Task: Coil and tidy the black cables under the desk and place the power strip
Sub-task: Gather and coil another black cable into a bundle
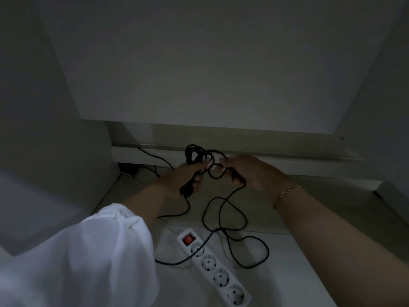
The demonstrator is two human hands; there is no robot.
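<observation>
Two hands meet in the dim space under the bench, close to its pale rear panel (199, 74). The left hand (186, 176) has its fingers curled round a bunch of coiled loops (190, 154) of the black cable (219, 214); the loops rise above its knuckles and a thick dark end juts out below its palm. The right hand (250, 171), with a thin gold bracelet (285, 192) at the wrist, pinches a small loop of the same cable just beside the left fingertips.

From the hands the loose cable drops to the floor (298, 262) and sprawls there in several wide, overlapping bends. One strand crosses the socket next to the red switch (188, 239) of the white power strip (209, 261). The strip lies flat on the floor, slanting toward the near edge, with four sockets showing. A thin white cord (168, 227) runs off from its switch end. Another thin black wire (155, 155) trails along the skirting at the rear left corner. A white sleeve (88, 251) covers the left forearm.
</observation>
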